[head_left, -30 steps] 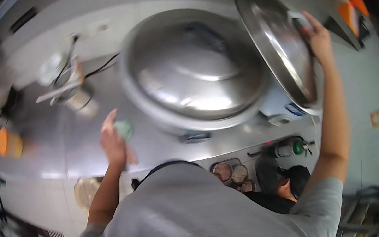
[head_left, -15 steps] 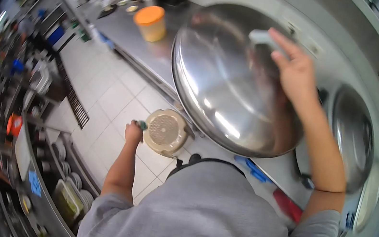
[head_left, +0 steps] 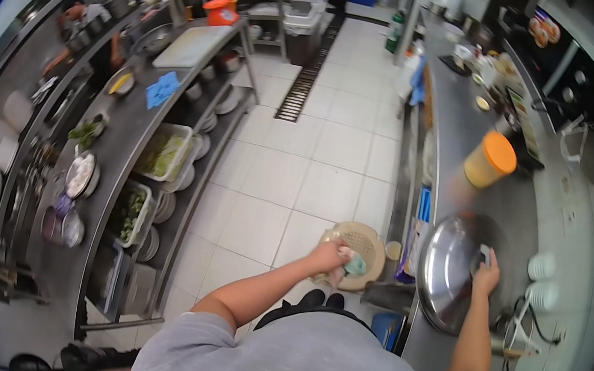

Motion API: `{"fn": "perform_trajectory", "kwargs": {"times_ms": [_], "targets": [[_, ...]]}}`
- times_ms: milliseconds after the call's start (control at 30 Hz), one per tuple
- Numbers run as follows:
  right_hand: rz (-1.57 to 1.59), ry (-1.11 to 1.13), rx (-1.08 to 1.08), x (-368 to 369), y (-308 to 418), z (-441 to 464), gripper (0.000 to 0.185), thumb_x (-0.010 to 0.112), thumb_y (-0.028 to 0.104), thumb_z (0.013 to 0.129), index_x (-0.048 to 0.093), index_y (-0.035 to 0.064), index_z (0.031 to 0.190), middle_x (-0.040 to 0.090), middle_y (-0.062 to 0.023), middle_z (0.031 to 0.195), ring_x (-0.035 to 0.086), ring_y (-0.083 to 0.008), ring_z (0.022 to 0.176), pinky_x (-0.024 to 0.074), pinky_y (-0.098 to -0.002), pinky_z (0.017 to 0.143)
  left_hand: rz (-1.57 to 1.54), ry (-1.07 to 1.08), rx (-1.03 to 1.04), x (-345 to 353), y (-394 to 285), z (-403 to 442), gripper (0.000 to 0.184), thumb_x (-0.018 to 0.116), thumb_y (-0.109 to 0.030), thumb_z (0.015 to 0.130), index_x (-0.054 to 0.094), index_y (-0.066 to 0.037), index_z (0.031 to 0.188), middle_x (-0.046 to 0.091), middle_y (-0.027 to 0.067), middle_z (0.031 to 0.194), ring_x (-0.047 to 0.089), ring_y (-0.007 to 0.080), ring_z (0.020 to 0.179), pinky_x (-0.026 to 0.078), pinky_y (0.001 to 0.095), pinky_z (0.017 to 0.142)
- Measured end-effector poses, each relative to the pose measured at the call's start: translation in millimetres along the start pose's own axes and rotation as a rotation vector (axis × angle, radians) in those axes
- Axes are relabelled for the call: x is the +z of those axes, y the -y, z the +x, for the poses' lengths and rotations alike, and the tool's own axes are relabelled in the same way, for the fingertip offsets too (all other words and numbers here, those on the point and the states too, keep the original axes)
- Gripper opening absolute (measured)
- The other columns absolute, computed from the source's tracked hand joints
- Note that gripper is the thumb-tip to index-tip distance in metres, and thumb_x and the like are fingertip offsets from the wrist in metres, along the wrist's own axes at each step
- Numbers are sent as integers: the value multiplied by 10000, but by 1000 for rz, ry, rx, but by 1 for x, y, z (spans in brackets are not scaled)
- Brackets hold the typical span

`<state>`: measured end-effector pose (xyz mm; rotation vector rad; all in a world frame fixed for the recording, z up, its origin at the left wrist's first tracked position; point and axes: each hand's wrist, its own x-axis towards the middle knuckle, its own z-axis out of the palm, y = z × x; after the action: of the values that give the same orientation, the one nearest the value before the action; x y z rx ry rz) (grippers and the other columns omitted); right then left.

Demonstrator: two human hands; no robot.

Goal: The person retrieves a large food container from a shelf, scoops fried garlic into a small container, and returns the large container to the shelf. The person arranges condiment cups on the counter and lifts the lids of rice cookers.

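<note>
My right hand (head_left: 487,274) is closed on the pale handle of a large, round, shiny metal lid (head_left: 445,263) at the right-hand steel counter. Whatever lies beneath the lid is hidden. My left hand (head_left: 331,257) grips a crumpled cloth (head_left: 355,265), pale green and pinkish, out in front of my body. Below that hand, a round beige plastic stool (head_left: 372,245) with a perforated top stands on the floor. Beyond the lid, a tub with an orange lid (head_left: 491,161) rests on the same counter.
White floor tiles (head_left: 333,145) run between the counters, with a drain grate (head_left: 296,94). On the left is a steel table (head_left: 114,160) with a blue cloth (head_left: 162,89) and bowls, and containers of greens (head_left: 165,154) below. A co-worker (head_left: 91,31) stands farther left.
My view has swung right, toward the aisle. The metal lid now appears smaller and lower; my right hand's fingers have closed on its handle. More of the cloth shows in my left hand.
</note>
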<state>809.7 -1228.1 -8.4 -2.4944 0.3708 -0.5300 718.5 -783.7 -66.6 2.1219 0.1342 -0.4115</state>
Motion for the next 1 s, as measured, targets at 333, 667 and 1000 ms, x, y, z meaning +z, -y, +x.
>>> {"fn": "perform_trajectory", "kwargs": {"times_ms": [333,667,1000], "targets": [[-108,-50,-33,-30,-25,98,588,603,-11,765,469,95,1328,462,-168,1328,427,-331,1244,335,-377,1028,-174,586,354,108,-197,25,693,616,-499,815,471,-20,1295,578,227,1175,568,330,1089,450,355,921],[589,221,-185,-68,180,61,494,600,35,824,489,61,1304,497,-94,1307,453,-202,1222,348,-366,1010,-273,283,-85,39,-70,65,482,614,-332,862,535,-38,1236,628,145,1076,597,211,971,473,324,838],[776,685,-163,87,255,37,443,619,35,801,545,32,1237,568,-106,1206,518,-186,1099,442,-291,860,-450,-181,-356,-79,15,0,390,590,-273,882,563,-58,1206,622,47,945,579,120,819,455,267,677]]}}
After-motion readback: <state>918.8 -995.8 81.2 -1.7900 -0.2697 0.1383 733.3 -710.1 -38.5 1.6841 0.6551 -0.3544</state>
